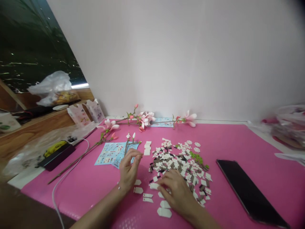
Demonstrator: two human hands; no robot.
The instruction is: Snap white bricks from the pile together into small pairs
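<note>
My left hand (130, 170) is raised over the pink mat, its thumb and fingers curled together in a pinch; whether anything small is between them is hidden. At the near edge of a heap of white, brown and green building-block pieces (173, 163), my right hand (177, 192) has its thumb and index finger on a white building-block piece (154, 186). Below and between the hands lie flat white pieces with pointed ends (164, 212) and narrow white pieces (148, 199). A short stack of white pieces (147, 149) lies beyond my left fingertips.
Blue printed sheets (109, 153) lie left, with a small brick-built twig (127, 143) on them. Pink blossom branches (145, 119) lie along the back. A black phone-like slab (247, 190) is at right. A white cable (56, 197) and black box (57, 156) are at left.
</note>
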